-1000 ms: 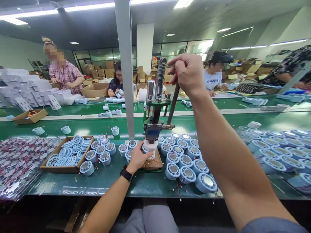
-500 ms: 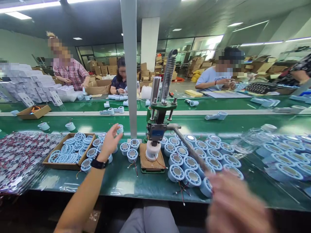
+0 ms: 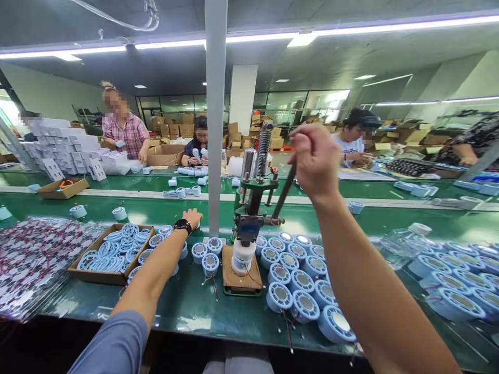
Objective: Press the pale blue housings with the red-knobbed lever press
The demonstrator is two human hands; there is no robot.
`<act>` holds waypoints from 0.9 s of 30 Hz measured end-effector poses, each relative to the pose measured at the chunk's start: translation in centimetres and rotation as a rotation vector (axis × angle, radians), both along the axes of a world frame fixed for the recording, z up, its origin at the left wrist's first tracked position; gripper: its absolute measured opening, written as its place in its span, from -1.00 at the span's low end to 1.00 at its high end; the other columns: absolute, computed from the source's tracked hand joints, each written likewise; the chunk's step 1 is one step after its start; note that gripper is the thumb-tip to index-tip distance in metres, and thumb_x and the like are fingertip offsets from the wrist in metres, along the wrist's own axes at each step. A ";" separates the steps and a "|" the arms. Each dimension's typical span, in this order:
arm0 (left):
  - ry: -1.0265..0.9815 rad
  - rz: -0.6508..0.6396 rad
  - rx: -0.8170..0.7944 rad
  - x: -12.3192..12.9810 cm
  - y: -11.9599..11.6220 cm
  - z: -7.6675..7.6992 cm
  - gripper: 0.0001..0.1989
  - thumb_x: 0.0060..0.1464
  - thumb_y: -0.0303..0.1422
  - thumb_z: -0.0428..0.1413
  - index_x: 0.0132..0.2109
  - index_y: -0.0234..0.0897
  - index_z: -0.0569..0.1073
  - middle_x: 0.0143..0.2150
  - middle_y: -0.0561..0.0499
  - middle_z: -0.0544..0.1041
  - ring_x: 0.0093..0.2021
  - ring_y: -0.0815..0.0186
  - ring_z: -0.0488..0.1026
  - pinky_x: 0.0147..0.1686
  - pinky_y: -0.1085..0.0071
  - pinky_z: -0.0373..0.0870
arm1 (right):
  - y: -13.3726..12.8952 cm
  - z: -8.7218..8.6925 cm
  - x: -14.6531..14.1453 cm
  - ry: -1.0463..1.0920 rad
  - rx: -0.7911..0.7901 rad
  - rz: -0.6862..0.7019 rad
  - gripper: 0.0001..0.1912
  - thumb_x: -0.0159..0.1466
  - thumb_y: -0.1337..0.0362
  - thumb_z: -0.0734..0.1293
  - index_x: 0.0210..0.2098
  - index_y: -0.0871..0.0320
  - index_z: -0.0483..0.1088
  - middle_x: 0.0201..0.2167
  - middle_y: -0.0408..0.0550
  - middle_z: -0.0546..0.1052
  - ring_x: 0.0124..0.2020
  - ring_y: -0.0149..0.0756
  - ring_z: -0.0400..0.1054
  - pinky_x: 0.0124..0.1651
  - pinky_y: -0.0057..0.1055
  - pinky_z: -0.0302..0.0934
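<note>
My right hand point(image 3: 316, 161) is raised, its fingers wrapped round the lever point(image 3: 286, 189) of a hand press point(image 3: 249, 223). Under the ram, a white plastic die point(image 3: 244, 251) sits over a light-blue piece with thin wires on the press's brown base board point(image 3: 249, 283). My left hand point(image 3: 192, 218) reaches to the far left of the press, fingers bent down over a light-blue round housing point(image 3: 199, 223) that they mostly hide. Beside my left forearm stand several light-blue round housings point(image 3: 210, 263) with grey discs in their slotted tops and wires trailing.
Left of me are a cardboard tray point(image 3: 83, 274) of light-blue rings and a plastic-wrapped stack of wired parts point(image 3: 35, 259). Many housings point(image 3: 302, 283) crowd right of the press, by a clear plastic container point(image 3: 403, 244). A grey post point(image 3: 215, 119) rises behind. Co-workers sit or stand opposite.
My right hand has swung the lever from low in front up to a raised position. My left hand has stretched forward and come down over the housing. The view has tilted upward.
</note>
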State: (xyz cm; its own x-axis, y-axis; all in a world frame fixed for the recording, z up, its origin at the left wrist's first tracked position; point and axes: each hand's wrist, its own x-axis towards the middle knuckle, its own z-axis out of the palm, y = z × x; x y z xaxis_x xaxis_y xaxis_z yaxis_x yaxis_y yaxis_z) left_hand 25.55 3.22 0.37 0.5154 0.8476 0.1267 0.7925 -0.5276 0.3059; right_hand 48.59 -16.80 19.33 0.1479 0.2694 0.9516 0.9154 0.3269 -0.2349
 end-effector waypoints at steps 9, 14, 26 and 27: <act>0.305 -0.082 0.022 -7.7 -12.8 0.2 -0.72 0.09 -0.25 0.09 -0.09 -0.28 0.49 -0.15 -0.13 0.48 -0.21 0.13 0.50 -0.20 0.29 0.37 | -5.6 -15.7 -5.2 0.292 -0.161 -0.041 -0.35 0.34 0.19 0.22 0.37 0.09 0.00 0.25 0.11 0.26 0.20 -0.15 0.27 0.16 -0.12 0.29; 0.395 0.030 -0.053 -10.0 -19.2 -4.7 -0.65 0.19 -0.23 0.06 0.04 -0.32 0.46 -0.02 -0.22 0.48 -0.09 0.03 0.55 -0.16 0.23 0.44 | -4.3 -29.6 -10.5 0.581 -0.485 0.029 -0.08 0.21 0.02 0.30 0.41 0.23 -0.13 0.26 0.22 0.24 0.21 -0.06 0.28 0.20 -0.11 0.26; 0.230 0.494 0.220 -25.9 -7.5 -2.4 -0.70 0.23 -0.44 -0.03 0.02 -0.38 0.49 -0.03 -0.24 0.57 0.04 0.11 0.49 0.09 0.25 0.37 | -5.1 -32.2 -15.8 0.371 -0.349 -0.052 -0.33 0.30 -0.04 0.25 0.25 0.26 0.20 0.05 0.23 0.36 0.04 -0.06 0.34 0.06 -0.17 0.27; 0.254 0.507 0.193 -27.3 -6.3 -2.2 -0.73 0.19 -0.42 0.03 -0.02 -0.37 0.52 -0.07 -0.24 0.58 0.01 0.10 0.51 0.06 0.26 0.38 | -5.3 -32.6 -16.6 0.241 -0.391 0.014 -0.45 0.34 0.02 0.21 0.21 0.22 0.24 0.03 0.19 0.37 0.02 -0.11 0.34 0.06 -0.21 0.28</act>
State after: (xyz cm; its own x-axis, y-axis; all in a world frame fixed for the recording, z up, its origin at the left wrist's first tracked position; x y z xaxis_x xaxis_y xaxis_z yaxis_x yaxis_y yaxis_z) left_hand -1.75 -3.12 -1.88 0.0866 0.9696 0.2290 0.9958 -0.0913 0.0104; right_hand 32.02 -22.13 -13.29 0.3465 0.6048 0.7170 0.8155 0.1836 -0.5489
